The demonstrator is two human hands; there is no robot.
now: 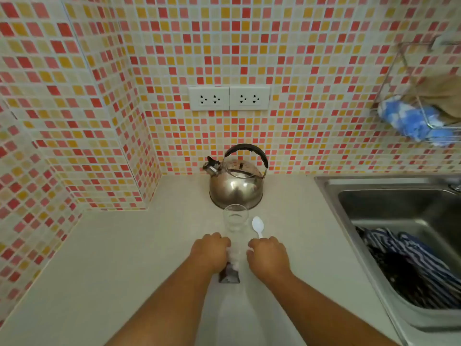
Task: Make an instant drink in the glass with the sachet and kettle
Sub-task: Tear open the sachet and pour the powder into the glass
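Two bare hands are seen at work on a pale bench in a corner tiled in red, orange and cream mosaic. The left hand is curled over one sachet, whose dark lower end shows beneath the palm; the left fingers are bent down onto its pale upper part, though whether they pinch it or only press it cannot be told. The right hand is set just beside the sachet on the other side, its fingers curled inward toward the packet's top edge; contact there is hidden by the knuckles.

One clear glass is stood upright just beyond the hands and appears empty. One white plastic spoon is laid beside it to the right, bowl pointing away, its handle passing under the right hand. One steel whistling kettle with a black handle is placed directly behind the glass — close against the tiled wall, spout turned left.

Two double wall sockets are mounted above the kettle. At right, one steel sink is let into the bench, and striped blue-and-white cloth is heaped in its basin. One wire rack is hung on the wall above — a blue-and-white cloth is stowed in it beside something brown that cannot be identified.
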